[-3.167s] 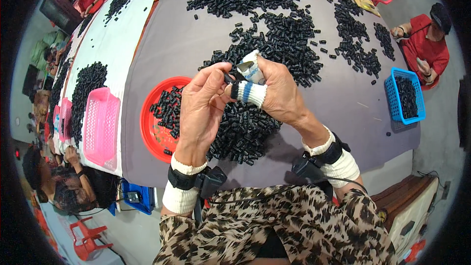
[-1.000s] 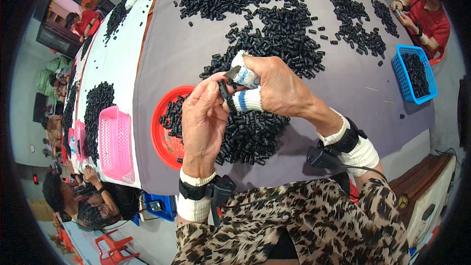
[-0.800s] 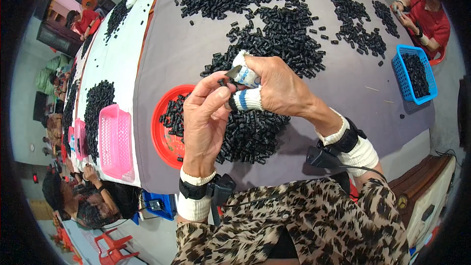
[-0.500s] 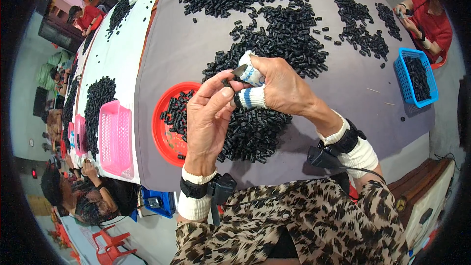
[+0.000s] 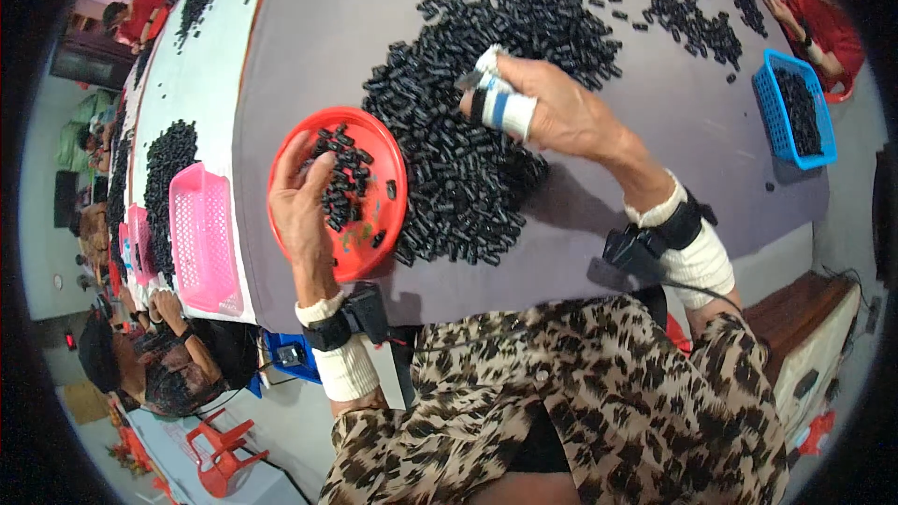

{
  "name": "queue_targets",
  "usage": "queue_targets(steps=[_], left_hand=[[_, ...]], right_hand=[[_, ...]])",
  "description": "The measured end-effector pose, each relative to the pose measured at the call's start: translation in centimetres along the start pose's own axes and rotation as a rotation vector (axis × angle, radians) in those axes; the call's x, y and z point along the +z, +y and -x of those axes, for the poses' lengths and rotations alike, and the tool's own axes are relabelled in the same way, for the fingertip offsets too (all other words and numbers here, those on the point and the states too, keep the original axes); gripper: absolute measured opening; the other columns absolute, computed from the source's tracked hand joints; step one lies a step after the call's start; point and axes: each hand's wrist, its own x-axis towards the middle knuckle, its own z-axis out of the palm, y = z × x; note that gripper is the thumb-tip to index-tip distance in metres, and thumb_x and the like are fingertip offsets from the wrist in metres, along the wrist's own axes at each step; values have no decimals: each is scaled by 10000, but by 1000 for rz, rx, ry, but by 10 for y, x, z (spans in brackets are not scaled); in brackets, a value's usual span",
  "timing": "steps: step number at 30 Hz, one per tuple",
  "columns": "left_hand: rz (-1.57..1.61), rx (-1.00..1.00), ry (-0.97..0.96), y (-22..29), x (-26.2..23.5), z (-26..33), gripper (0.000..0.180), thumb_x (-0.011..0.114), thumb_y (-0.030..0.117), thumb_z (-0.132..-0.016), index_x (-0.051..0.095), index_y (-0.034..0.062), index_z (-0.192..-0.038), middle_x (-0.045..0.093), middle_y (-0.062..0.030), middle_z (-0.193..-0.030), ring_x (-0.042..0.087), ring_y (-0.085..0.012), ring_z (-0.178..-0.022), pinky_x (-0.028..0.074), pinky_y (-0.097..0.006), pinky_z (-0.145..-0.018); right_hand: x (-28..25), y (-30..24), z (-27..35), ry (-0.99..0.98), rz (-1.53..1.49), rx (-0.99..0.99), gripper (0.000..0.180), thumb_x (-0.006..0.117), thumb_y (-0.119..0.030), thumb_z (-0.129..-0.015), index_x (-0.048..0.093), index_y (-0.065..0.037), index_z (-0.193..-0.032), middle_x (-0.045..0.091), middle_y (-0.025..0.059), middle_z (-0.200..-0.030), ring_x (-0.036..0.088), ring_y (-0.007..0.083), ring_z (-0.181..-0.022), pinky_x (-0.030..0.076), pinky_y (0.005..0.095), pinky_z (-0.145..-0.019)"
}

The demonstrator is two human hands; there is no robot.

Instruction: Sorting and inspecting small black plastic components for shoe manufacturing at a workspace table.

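My left hand [image 5: 304, 196] hovers over the left part of a round red plastic tray [image 5: 390, 224], its fingers and thumb spread apart. Small black ribbed cylindrical pieces [image 5: 348, 178] lie in the tray beside those fingertips. My right hand [image 5: 571, 112] is closed on a small knife [image 5: 470, 81], held above a big heap of the same black pieces [image 5: 458, 173]. Only a short, blurred bit of the blade shows. White bands with blue marks wrap fingers of this hand, which hide the knife's handle.
A grey cloth [image 5: 599, 252] covers the table. Further black heaps spread across its far side. A blue basket [image 5: 795, 112] of pieces stands at the right, and a pink basket [image 5: 206, 234] at the left. Other people sit around, including one in red [image 5: 823, 14] at the far right.
My hands were together, with a black piece at the left fingers and the blade against it. Now they are apart: the left has moved down-left over the tray, the right slightly up.
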Motion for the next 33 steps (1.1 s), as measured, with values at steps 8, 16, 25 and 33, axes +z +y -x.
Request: queue_targets(steps=[8, 16, 25, 33], left_hand=[[-332, -12, -336, -12, 44, 24, 191, 624, 77, -790, 629, 2, -965, 624, -25, -833, 551, -88, -710, 444, -241, -637], [-935, 550, -696, -50, 102, 35, 186, 581, -1, -718, 611, 27, -899, 528, -124, -789, 521, -288, -779, 438, -382, -700], [-994, 697, -876, -54, 109, 29, 201, 600, -17, -653, 569, 25, -847, 497, -124, -802, 506, -307, -810, 435, -392, -704], [-264, -195, -620, -31, 95, 15, 160, 670, -15, -700, 540, 32, -779, 535, 24, -705, 503, -62, -632, 401, -196, -577]], right_hand=[[-17, 39, 24, 90, 44, 49, 247, 597, -315, -823, 603, -81, -901, 431, -35, -558, 394, 46, -431, 326, 203, -374], [-22, 53, 44, 71, 122, 167, 188, 536, -216, -839, 638, -70, -897, 585, 104, -637, 527, 165, -537, 412, 321, -526], [-14, 66, 55, 100, 13, 195, 218, 576, -287, -834, 580, -72, -802, 444, -38, -536, 419, 55, -420, 322, 228, -381], [-13, 48, 45, 48, -16, 185, 169, 591, -198, -809, 633, -43, -862, 630, 127, -730, 600, 216, -645, 435, 333, -595]])
